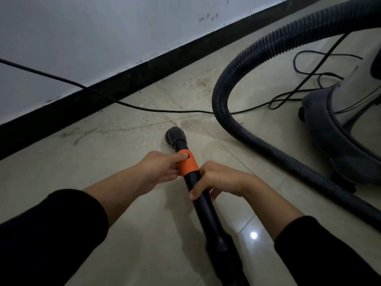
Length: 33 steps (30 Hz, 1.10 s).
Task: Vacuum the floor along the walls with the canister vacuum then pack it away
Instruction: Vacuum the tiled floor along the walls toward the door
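Much seems left: the canister vacuum (338,129) stands unpacked at right, hose (221,89) looping to the wand (206,211), nozzle (175,134) on the floor (92,162) near the skirting (82,104). The right hand (218,180) wraps the wand and the left hand (158,168) pinches its orange collar (187,165); grit (203,83) lies beside the wall (82,38).

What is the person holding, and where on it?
Both hands hold the vacuum wand. The left hand grips its orange collar; the right hand wraps the wand just behind that collar.
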Tool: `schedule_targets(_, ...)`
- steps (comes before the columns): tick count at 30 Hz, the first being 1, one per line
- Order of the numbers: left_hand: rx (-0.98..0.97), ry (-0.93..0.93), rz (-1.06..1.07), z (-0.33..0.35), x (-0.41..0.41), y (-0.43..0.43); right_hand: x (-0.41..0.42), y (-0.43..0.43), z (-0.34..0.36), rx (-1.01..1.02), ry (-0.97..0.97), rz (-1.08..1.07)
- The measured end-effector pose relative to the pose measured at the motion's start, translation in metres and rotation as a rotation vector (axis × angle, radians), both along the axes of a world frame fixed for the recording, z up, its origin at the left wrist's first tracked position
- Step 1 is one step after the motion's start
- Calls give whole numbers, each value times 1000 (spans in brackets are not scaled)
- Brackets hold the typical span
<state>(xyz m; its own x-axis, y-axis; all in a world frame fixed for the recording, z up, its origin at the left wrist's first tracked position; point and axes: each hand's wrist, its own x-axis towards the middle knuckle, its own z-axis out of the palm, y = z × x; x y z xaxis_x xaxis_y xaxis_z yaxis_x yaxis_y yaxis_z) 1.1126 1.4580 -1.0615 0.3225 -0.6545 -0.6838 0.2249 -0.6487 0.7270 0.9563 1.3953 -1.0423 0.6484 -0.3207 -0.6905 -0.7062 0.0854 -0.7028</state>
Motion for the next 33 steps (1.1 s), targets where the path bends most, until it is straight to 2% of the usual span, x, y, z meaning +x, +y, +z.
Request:
schedule_targets(6,-12,54,-57,-3,8,0,-1,6,4,-17,51,16)
schedule_targets(15,-100,245,-10,-22,12,41,5,30,3,-5,128,119)
schedule_targets(33,-151,136,202,-27,58,72,68,48,4,-25,114,219)
